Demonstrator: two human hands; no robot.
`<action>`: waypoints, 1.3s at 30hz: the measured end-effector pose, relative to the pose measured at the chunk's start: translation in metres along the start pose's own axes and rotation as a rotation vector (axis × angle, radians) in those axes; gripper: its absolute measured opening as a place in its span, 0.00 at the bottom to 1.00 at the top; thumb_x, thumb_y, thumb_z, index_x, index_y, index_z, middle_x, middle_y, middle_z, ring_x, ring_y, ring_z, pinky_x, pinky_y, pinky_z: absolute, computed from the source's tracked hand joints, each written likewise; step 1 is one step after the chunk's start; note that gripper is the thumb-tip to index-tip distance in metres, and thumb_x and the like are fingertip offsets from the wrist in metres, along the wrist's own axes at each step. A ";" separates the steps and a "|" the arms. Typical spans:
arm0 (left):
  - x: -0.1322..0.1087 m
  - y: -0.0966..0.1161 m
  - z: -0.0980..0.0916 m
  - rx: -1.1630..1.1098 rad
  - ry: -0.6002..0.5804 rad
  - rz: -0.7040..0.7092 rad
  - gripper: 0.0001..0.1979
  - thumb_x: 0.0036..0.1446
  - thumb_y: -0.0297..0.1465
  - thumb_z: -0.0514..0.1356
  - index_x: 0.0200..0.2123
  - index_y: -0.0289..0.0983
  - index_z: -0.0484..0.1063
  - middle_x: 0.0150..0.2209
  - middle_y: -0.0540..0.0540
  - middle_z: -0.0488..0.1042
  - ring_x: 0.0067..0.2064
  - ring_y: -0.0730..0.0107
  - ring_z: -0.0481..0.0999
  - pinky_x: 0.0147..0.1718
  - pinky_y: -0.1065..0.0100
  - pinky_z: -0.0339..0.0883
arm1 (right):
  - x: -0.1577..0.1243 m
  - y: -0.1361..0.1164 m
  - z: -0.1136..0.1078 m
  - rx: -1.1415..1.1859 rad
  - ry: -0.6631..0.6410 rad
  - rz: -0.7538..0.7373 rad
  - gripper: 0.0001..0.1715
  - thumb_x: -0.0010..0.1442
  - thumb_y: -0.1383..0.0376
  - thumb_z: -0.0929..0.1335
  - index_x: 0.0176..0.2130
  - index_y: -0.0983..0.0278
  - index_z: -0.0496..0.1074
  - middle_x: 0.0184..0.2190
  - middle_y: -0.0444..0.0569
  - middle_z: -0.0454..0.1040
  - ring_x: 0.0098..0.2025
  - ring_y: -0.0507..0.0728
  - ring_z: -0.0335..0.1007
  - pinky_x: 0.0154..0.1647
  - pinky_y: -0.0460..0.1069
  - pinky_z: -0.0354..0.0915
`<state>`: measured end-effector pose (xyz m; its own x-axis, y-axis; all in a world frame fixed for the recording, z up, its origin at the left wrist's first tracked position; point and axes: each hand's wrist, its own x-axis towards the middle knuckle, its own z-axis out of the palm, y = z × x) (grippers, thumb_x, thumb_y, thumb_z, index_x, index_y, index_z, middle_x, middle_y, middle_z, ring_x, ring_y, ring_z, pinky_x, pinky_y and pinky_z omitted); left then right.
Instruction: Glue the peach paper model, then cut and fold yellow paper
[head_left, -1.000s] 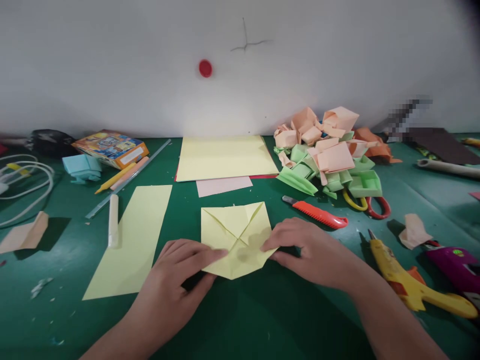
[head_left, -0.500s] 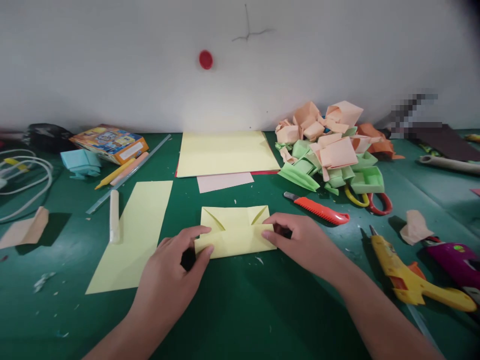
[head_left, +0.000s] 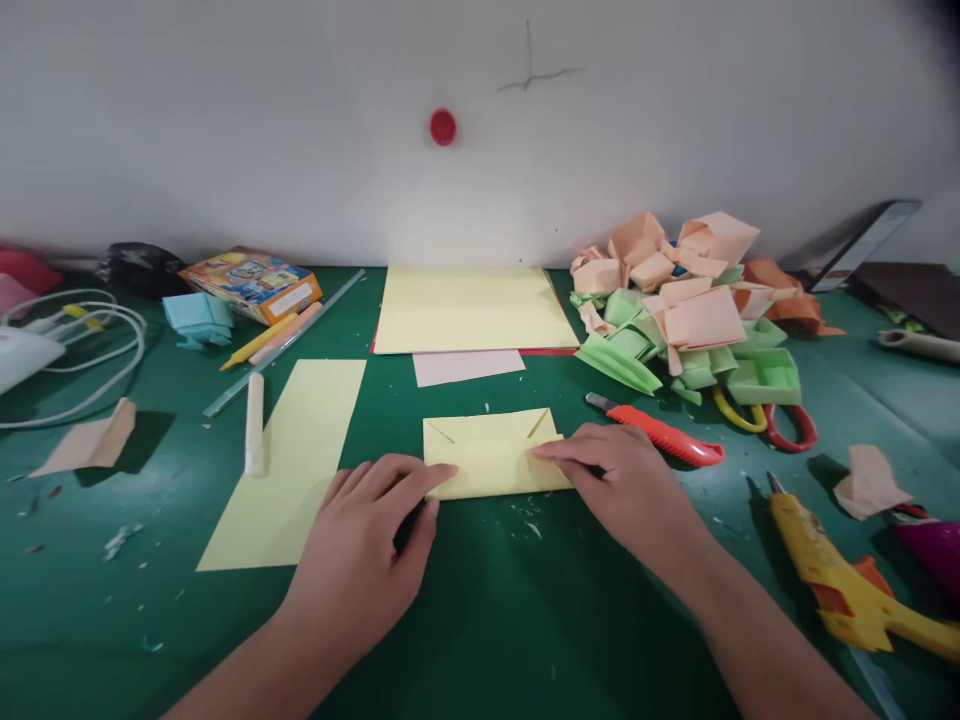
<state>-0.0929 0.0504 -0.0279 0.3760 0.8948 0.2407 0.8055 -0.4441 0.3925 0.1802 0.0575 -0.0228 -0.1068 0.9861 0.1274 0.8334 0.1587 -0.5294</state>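
Note:
A folded sheet of pale yellow paper (head_left: 491,465) lies on the green table before me, with two slanted creases near its back corners. My left hand (head_left: 375,530) holds its left end, the index finger resting on top and the thumb at the front edge. At the right end my right hand (head_left: 619,480) has its index finger on the front flap and its thumb by the edge. Both hands are partly closed. A flat yellow paper strip (head_left: 300,430) lies partly behind my left hand. Just beyond my right hand is a red utility knife (head_left: 675,438).
Yellow sheets (head_left: 472,310) lie at the back against the wall. Folded paper pieces (head_left: 697,315) are heaped right of them, beside scissors (head_left: 791,428). A yellow glue gun (head_left: 832,575) lies at right. To the left are a white stick (head_left: 255,425), a box (head_left: 255,285) and white cables (head_left: 135,350).
The paper's front flap now lies flatter, and my fingers have shifted from pinching the ends to pressing on top. The whole view has moved, so things appear further right.

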 end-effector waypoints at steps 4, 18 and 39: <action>-0.002 0.000 0.000 0.060 0.024 0.012 0.15 0.68 0.34 0.53 0.50 0.47 0.78 0.52 0.42 0.73 0.49 0.56 0.74 0.44 0.54 0.72 | -0.002 -0.002 0.001 -0.043 0.000 -0.016 0.21 0.65 0.71 0.63 0.44 0.53 0.83 0.40 0.46 0.79 0.42 0.59 0.72 0.50 0.59 0.66; -0.003 0.000 0.007 0.129 0.029 0.410 0.24 0.65 0.19 0.48 0.57 0.37 0.75 0.56 0.44 0.79 0.55 0.59 0.79 0.54 0.56 0.77 | -0.014 -0.021 0.002 -0.294 0.028 -0.072 0.16 0.67 0.66 0.66 0.44 0.50 0.82 0.58 0.46 0.74 0.56 0.68 0.64 0.56 0.70 0.57; -0.003 0.000 0.007 0.045 0.057 0.429 0.21 0.67 0.21 0.50 0.55 0.39 0.77 0.53 0.43 0.81 0.53 0.60 0.81 0.51 0.58 0.79 | -0.019 -0.030 0.001 -0.254 -0.222 -0.305 0.28 0.66 0.75 0.62 0.58 0.55 0.75 0.62 0.46 0.73 0.61 0.62 0.70 0.57 0.60 0.70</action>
<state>-0.0909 0.0477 -0.0353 0.6561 0.6249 0.4231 0.6014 -0.7717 0.2070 0.1570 0.0339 -0.0105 -0.4585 0.8874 0.0479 0.8494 0.4534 -0.2699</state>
